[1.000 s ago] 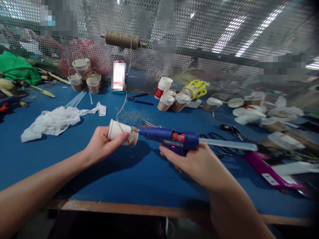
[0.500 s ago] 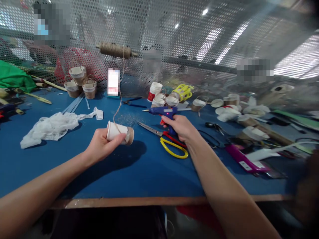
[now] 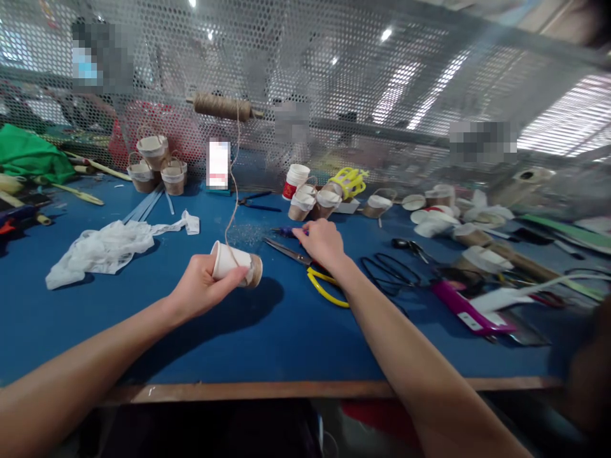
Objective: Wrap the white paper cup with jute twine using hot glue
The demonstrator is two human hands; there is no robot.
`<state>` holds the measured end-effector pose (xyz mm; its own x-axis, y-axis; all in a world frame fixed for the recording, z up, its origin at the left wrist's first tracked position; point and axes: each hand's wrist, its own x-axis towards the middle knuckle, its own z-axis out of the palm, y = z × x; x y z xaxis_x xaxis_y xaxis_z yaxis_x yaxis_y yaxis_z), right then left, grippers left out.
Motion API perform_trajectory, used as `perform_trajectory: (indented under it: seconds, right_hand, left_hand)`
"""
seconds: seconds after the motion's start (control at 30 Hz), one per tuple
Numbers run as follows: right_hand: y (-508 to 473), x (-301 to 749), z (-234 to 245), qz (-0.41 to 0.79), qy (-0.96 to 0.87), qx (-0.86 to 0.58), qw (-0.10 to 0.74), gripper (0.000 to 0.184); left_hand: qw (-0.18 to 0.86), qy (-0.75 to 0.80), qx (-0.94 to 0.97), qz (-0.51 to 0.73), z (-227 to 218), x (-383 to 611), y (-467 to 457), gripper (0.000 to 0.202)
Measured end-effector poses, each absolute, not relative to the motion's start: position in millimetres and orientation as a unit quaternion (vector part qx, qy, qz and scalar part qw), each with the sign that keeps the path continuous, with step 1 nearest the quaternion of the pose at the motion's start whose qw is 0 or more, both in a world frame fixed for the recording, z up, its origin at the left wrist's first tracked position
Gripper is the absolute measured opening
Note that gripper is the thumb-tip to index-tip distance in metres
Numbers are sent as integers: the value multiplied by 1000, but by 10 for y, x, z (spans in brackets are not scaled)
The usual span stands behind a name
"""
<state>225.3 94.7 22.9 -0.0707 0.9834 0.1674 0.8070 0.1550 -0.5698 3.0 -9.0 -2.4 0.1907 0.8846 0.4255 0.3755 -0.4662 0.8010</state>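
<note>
My left hand [image 3: 203, 286] is wrapped round a white paper cup [image 3: 233, 259], tipped on its side above the table with its mouth facing left. Brown twine [image 3: 256, 270] is wound about the cup's base, and a loose strand [image 3: 236, 203] runs from the cup up to the twine spool [image 3: 222, 107]. Fingers curled, my right hand [image 3: 324, 243] is on a blue glue gun [image 3: 286, 232] low over the tabletop; most of the gun is hidden beneath it. Scissors [image 3: 289, 251] with yellow and red handles lie just below that hand, partly covered by it.
Crumpled white fabric [image 3: 102, 251] lies left on the blue table [image 3: 229, 356]. Twine-covered cups [image 3: 153, 149] are stacked at the back left, with more small baskets [image 3: 302, 202] at back centre. Pliers [image 3: 260, 202], a black cable [image 3: 391, 273] and a purple tool [image 3: 470, 308] lie about.
My right hand has lowered the glue gun towards the table, turning over so it covers most of it. My left hand still holds the cup, slightly further right and lower in view.
</note>
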Motion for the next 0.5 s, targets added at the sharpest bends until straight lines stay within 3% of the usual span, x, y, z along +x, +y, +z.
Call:
perform_trajectory:
  seconds: [0.1, 0.17, 0.23, 0.37, 0.5]
  right_hand:
    - [691, 1936, 365, 228, -768, -547, 243, 33]
    - [526, 1731, 418, 358, -802, -431, 206, 42]
    - [399, 1581, 433, 440, -806, -342, 201, 40]
    - [278, 1486, 393, 442, -755, -361, 322, 25]
    - [238, 1539, 374, 435, -727, -361, 389, 16]
  left_hand:
    - [266, 419, 740, 454, -53, 33, -89, 29]
    - [249, 396, 761, 451, -71, 37, -84, 31]
    - [236, 378, 777, 445, -83, 36, -82, 31]
    - [266, 393, 771, 424, -69, 29, -92, 29]
    - [374, 416, 710, 429, -16, 46, -106, 27]
